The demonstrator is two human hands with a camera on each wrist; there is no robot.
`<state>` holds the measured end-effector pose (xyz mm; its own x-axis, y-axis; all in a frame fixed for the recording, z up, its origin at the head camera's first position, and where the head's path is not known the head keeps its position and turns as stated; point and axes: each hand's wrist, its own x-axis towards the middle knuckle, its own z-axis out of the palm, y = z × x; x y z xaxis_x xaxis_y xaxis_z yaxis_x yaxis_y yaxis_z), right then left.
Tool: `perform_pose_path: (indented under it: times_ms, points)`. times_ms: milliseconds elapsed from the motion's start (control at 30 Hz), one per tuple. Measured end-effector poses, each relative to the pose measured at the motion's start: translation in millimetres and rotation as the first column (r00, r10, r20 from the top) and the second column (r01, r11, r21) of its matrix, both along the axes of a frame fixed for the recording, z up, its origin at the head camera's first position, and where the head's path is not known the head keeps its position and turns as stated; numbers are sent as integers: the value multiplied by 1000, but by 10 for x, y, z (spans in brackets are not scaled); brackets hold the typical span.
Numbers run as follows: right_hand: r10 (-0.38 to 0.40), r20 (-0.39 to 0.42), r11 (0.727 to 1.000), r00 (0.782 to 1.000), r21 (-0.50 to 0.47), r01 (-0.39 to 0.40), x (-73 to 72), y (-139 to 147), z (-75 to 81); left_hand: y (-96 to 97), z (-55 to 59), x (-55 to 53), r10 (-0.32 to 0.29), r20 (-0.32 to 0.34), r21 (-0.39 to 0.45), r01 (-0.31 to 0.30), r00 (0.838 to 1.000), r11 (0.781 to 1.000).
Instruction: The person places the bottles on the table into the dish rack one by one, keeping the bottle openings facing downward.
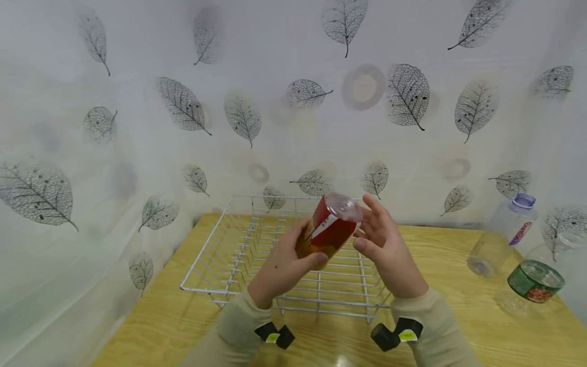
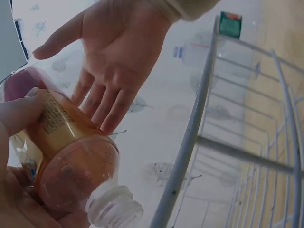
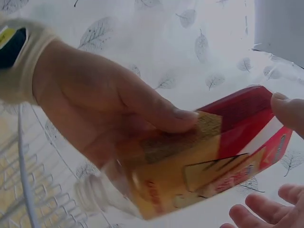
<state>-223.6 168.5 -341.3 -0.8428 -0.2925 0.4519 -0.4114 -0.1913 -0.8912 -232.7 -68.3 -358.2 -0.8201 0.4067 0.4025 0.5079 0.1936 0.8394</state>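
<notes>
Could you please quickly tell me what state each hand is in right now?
Left hand: closed, holding the red-and-yellow bottle.
Right hand: open, close to the bottle's base end.

No wording can be read with certainty on the red-and-gold bottle point(image 3: 204, 166), the purple-necked clear bottle point(image 1: 499, 232) or the green label point(image 1: 525, 282).

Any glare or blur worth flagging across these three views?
Head: a small glare spot on the wood-grain table at the bottom edge; left wrist: the distant green-labelled jar looks soft; right wrist: rather dim, the plastic bottle's clear neck blurred.
</notes>
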Motion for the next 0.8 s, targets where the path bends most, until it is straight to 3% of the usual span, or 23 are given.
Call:
perform_pose_path:
  times_ms: [100,200,333,533,667,800]
  points:
    - [53,10,996,999,-73,-52,3,-52,-35,37,-26,3,-106,59,104,100,993,990]
    - [67,10,993,998,-101,-65,22,-100,-48,79,-49,10,-171,84,155,157,982,975]
    - [56,9,992,998,-111,-55,53,-136,-36,139,-70,37,-172,117,144,155,978,977]
    - [-42,18,999,999,-5,42,116,-141,6,195,-119,61,-185,145,90,174,972,981]
    - [-94,-3,993,996,64,94,137,-129,31,199,-134,66,-180,118,55,175,977,983]
    - [-96,-31,991,995,94,99,134,-111,36,195,-127,73,-141,65,-13,142,988,990]
